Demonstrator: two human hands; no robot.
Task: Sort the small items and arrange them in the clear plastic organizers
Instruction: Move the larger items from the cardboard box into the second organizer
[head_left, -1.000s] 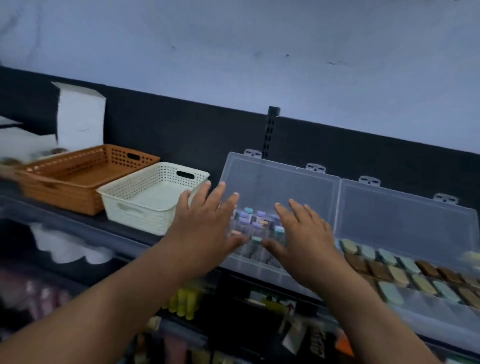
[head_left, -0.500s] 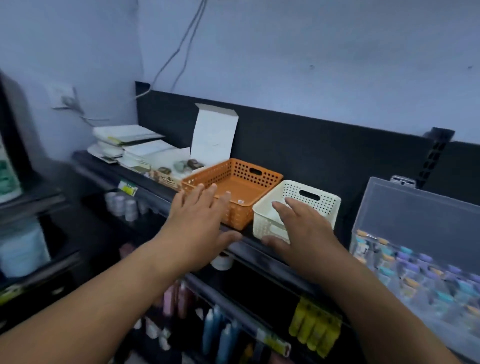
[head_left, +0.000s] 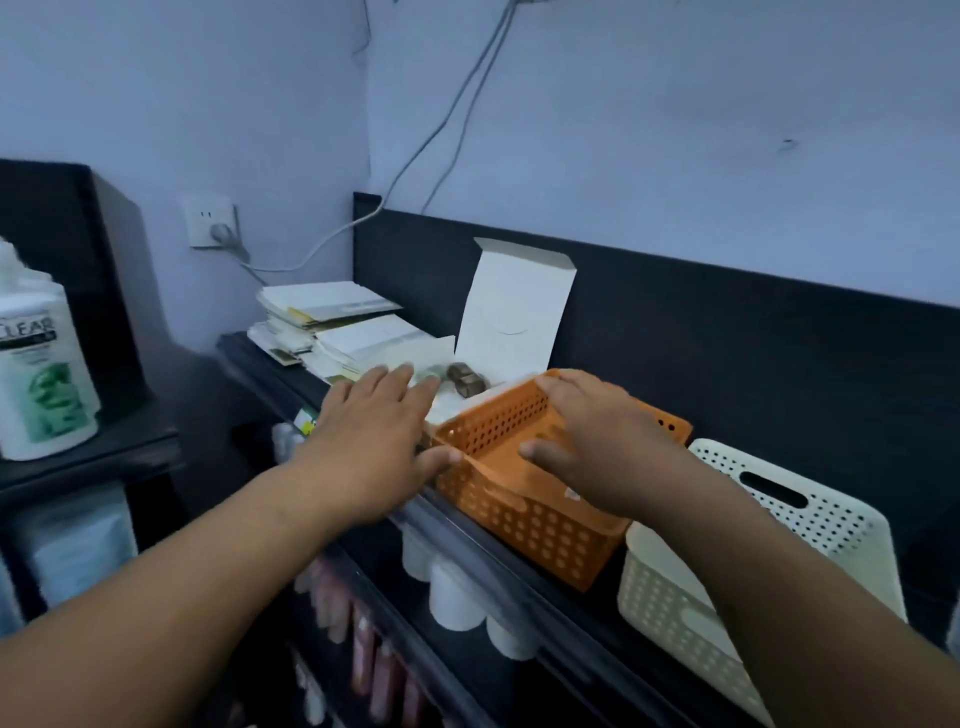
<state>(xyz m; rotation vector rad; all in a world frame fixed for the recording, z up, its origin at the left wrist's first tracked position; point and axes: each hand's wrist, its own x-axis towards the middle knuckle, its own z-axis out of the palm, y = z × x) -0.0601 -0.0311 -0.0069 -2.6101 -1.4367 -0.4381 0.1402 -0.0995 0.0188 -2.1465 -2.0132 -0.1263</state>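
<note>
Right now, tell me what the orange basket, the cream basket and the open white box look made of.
Orange basket: likely molded plastic, matte, evenly perforated walls. Cream basket: same perforated plastic look, with handle slot. White box: apparently thin cardboard, matte, with a creased upright flap.

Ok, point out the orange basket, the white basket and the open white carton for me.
orange basket (head_left: 524, 525), head view, on its perforated near wall.
white basket (head_left: 841, 525), head view, on its perforated far wall.
open white carton (head_left: 519, 312), head view, on its raised lid flap.
</note>
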